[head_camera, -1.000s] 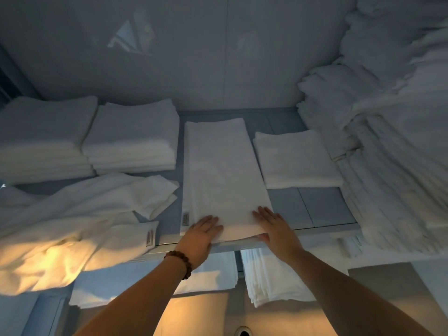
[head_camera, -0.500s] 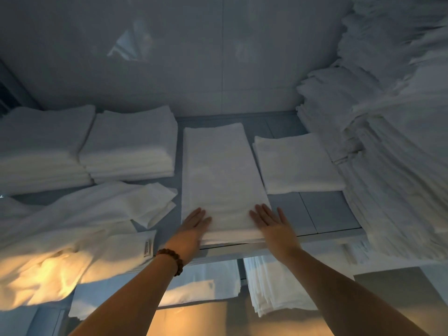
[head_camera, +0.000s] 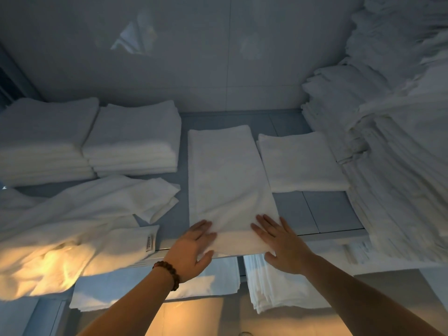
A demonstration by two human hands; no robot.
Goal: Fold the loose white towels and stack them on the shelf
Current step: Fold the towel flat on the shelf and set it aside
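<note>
Grip replaces flat pressing: left hand (head_camera: 191, 248) and right hand (head_camera: 284, 246) now pinch the long towel (head_camera: 228, 180) by its near end at the shelf (head_camera: 327, 214) front edge, probably starting the next fold.

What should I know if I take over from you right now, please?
Left hand: pinches the near end of the long towel, fingers on top, thumb under.
Right hand: same, at the other corner.
Done: folded stacks at the back left of the shelf, one folded towel at right.
Left: fold the long towel over, stack it, then fold the loose towels at left.
</note>
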